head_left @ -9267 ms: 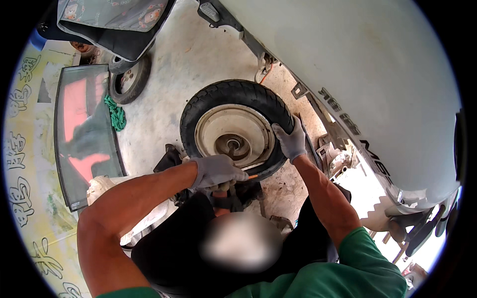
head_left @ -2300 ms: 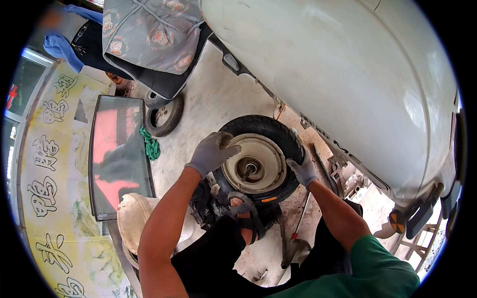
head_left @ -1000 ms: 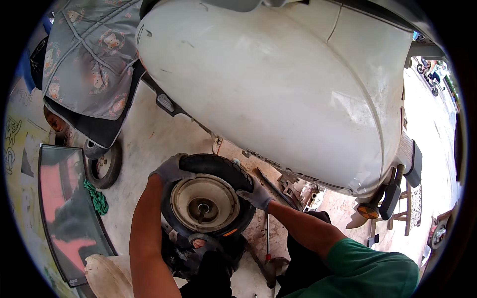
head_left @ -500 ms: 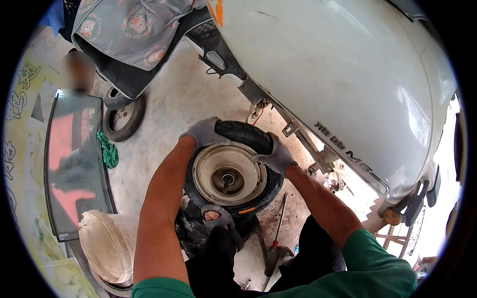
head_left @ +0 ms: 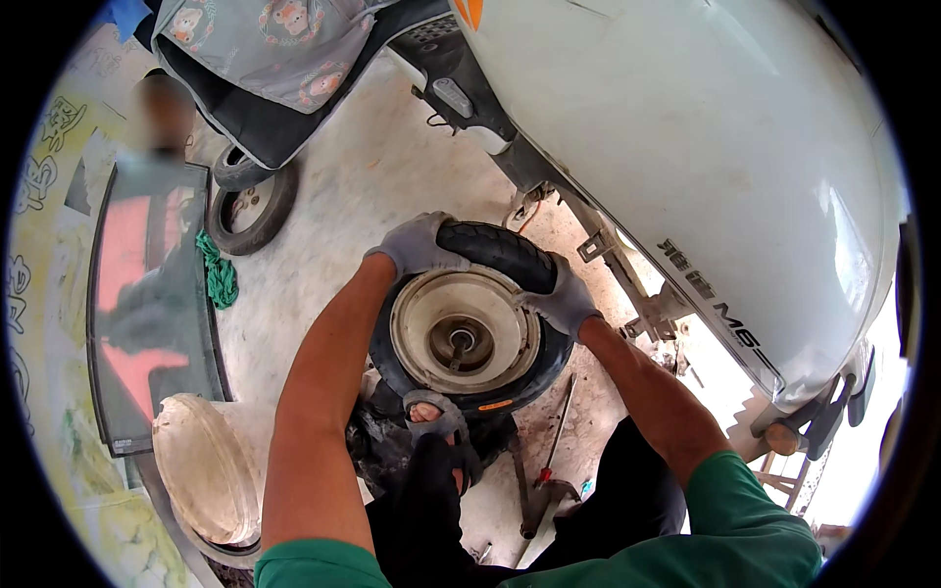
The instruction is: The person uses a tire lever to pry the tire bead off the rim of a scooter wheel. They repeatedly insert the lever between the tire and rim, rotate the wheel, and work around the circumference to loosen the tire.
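A black tyre (head_left: pixel 500 247) sits around a dirty cream wheel rim (head_left: pixel 417 314), whose hub and axle stub face up at me. Gloved in grey, my left hand (head_left: pixel 423 243) grips the tyre at its far left, fingers over the tread. Opposite it, my right hand (head_left: pixel 563 300), also gloved, clasps the tyre's right side with the thumb reaching the rim. My sandalled foot (head_left: pixel 431 413) is at the near edge of the tyre. Beneath the wheel, a dark crumpled bundle (head_left: pixel 377 436) is partly hidden.
A white vehicle body (head_left: pixel 686 127) fills the right, its metal bracket (head_left: pixel 627 294) nearby. A red-handled screwdriver (head_left: pixel 559 431) lies right of the wheel. Leftward are a glass panel (head_left: pixel 157 323), a white bucket (head_left: pixel 201 470), a green cloth (head_left: pixel 220 277) and loose tyres (head_left: pixel 274 220).
The whole view has shifted a little, so the vehicle sits farther right. Both hands keep their hold on the tyre, and the wheel looks much the same.
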{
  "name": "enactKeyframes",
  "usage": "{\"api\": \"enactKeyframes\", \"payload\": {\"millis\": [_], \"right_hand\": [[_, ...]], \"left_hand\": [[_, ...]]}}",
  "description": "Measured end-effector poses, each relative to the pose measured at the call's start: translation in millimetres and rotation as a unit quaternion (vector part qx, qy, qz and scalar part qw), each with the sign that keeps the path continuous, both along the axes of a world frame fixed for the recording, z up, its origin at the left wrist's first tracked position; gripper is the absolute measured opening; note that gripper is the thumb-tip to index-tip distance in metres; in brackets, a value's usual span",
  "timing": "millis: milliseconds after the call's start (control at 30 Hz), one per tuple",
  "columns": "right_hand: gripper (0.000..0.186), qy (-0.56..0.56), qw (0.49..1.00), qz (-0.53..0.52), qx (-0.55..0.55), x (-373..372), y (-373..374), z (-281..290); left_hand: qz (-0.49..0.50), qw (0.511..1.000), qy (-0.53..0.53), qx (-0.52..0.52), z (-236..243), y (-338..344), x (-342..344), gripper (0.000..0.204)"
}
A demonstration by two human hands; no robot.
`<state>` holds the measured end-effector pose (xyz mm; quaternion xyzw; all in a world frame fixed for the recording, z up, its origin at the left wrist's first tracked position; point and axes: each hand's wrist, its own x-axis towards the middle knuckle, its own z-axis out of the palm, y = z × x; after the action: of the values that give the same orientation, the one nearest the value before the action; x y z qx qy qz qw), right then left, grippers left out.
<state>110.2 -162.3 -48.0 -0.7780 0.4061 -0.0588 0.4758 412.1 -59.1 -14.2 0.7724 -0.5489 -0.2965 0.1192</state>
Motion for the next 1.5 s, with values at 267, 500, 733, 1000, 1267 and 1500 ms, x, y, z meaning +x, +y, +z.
{"api": "enactKeyframes", "payload": {"millis": [267,500,733,1000,1267,1500], "right_hand": [[0.104,-0.053,0.997,-0.022,-0.057,-13,-4,-28],[0.078,-0.175,0.968,-0.167,0.074,-28,27,-61],[0.058,-0.192,0.96,-0.179,0.096,-38,30,-90],[0.062,-0.183,0.957,-0.198,0.107,-43,24,-108],[0.059,-0.201,0.955,-0.196,0.095,-34,34,-82],[0.053,-0.178,0.96,-0.191,0.104,-40,27,-104]], "left_hand": [[0.141,0.96,0.241,-0.016,-12,62,17,0.102],[0.23,0.918,0.315,-0.074,-56,106,27,0.099],[0.245,0.914,0.316,-0.072,-63,109,30,0.091],[0.234,0.948,0.216,-0.026,-55,102,30,0.086],[0.266,0.935,0.227,-0.06,-55,115,21,0.09],[0.252,0.964,-0.059,-0.051,-37,122,-3,0.085]]}}
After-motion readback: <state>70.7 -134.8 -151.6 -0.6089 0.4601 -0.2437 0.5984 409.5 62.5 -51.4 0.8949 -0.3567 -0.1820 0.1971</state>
